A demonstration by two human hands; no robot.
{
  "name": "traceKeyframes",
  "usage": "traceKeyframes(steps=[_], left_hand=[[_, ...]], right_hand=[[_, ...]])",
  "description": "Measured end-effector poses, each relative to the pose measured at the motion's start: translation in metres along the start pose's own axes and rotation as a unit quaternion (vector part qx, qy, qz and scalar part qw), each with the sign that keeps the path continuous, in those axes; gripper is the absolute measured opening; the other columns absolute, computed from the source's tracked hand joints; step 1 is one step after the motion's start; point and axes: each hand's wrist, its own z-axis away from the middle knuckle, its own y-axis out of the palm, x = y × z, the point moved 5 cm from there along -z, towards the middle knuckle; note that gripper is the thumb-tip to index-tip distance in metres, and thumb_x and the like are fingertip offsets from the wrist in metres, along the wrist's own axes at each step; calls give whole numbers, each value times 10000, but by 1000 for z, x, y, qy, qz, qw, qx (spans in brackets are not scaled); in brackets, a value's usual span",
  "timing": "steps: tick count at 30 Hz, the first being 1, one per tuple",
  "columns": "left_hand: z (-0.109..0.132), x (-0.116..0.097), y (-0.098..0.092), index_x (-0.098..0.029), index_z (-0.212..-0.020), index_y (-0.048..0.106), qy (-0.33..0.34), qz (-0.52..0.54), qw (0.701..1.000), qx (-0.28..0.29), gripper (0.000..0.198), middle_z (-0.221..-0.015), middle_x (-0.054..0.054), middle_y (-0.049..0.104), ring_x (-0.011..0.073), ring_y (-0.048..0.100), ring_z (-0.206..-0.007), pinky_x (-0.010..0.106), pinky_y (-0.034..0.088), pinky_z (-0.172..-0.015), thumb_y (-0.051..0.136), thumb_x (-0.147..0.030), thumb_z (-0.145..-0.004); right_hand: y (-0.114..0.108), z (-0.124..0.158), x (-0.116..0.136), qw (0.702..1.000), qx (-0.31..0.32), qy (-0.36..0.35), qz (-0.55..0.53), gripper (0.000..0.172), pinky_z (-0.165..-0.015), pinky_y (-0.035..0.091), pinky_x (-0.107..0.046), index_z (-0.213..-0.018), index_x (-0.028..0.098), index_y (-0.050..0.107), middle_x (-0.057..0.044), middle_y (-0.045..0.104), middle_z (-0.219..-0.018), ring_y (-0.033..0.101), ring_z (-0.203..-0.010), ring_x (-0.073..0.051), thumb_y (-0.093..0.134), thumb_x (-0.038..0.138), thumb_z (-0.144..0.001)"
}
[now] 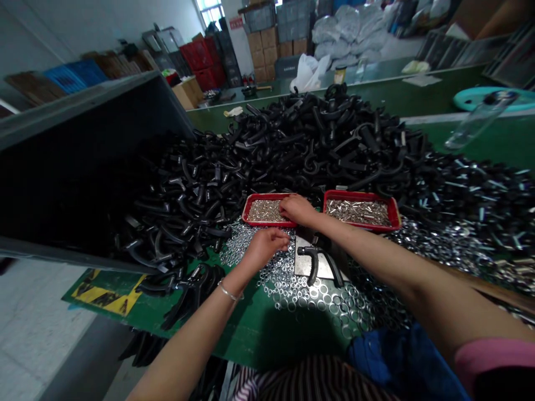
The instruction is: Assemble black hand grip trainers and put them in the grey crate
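My right hand (pixel 297 209) reaches across into the left red tray (pixel 248 207) of small metal parts, fingers curled down among them. My left hand (pixel 267 246) rests with bent fingers on a spread of shiny metal washers (pixel 301 287) on the green table. What either hand pinches is too small to see. Just right of my left hand a black curved handle (pixel 312 262) lies on a small metal plate (pixel 301 266). A second red tray (pixel 393 210) holding silver pins sits to the right.
A big heap of black plastic handles (pixel 292 145) fills the table behind the trays. A dark bin (pixel 83 167) stands at the left. More metal parts (pixel 468 245) lie at the right. A clear bottle (pixel 476 120) and teal stool stand far right.
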Motion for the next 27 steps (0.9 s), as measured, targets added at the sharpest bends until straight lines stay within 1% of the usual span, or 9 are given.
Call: traceKeyframes(steps=[4,7,9,13,15,17,21,24,27], left_hand=[[8,-12,43,-164,-843,690,107,-115,988,-2,58,-816,30,718,169,659,-761,305,509,-760,642,-182,-869],[8,-22,69,-175,-873,695,199,-230,952,-37,91,-915,51,706,203,621,-909,360,459,-886,618,-204,-912],[7,-23,80,-181,-876,688,222,-293,928,-55,108,-929,55,690,221,587,-947,392,423,-927,613,-241,-928],[9,-17,89,-183,-896,658,239,-352,902,-75,156,-951,60,667,233,552,-966,394,400,-918,567,-292,-961],[10,-14,91,-177,-930,652,258,-374,888,-74,195,-961,66,661,239,546,-968,395,396,-907,515,-304,-987],[13,-12,92,-171,-977,648,287,-398,869,-62,230,-978,72,660,243,544,-969,401,392,-903,456,-293,-1010],[17,-13,95,-166,-1081,632,328,-441,835,-28,223,-1028,74,659,243,540,-973,400,393,-893,423,-204,-1012],[19,-16,96,-157,-1082,629,324,-472,820,-12,198,-1012,84,650,258,536,-982,415,397,-897,454,-178,-991],[21,-16,93,-171,-1124,621,304,-433,848,-7,202,-1053,82,648,258,534,-1025,413,404,-921,476,-193,-985]], right_hand=[[-3,-1,-2,997,-29,21,-72,79,-915,411,-361,-836,147,705,-111,731,-904,633,-942,-244,632,118,-845],[-14,1,-2,988,-53,37,-143,74,-823,450,-314,-838,153,673,-69,718,-880,636,-856,-196,618,104,-841],[-24,12,-4,977,-69,51,-194,55,-756,471,-281,-875,157,649,-40,707,-876,633,-800,-162,604,133,-855],[-39,68,-10,939,-97,95,-316,115,-645,499,-274,-955,177,599,-7,672,-861,618,-681,-133,567,272,-899],[-38,110,-17,883,-113,148,-432,162,-622,498,-289,-925,194,596,5,652,-835,599,-638,-132,609,349,-880],[-31,153,-24,847,-118,206,-475,201,-623,482,-296,-888,201,603,15,636,-793,580,-619,-134,643,396,-862],[-16,207,-25,861,-98,253,-431,197,-680,467,-304,-882,206,619,13,641,-767,594,-685,-160,646,401,-865],[-12,214,-19,882,-84,241,-397,163,-704,474,-311,-899,207,622,0,660,-803,607,-716,-171,623,369,-882],[-13,204,-14,908,-80,216,-349,125,-714,483,-327,-877,211,613,-14,671,-813,618,-724,-185,593,331,-902]])
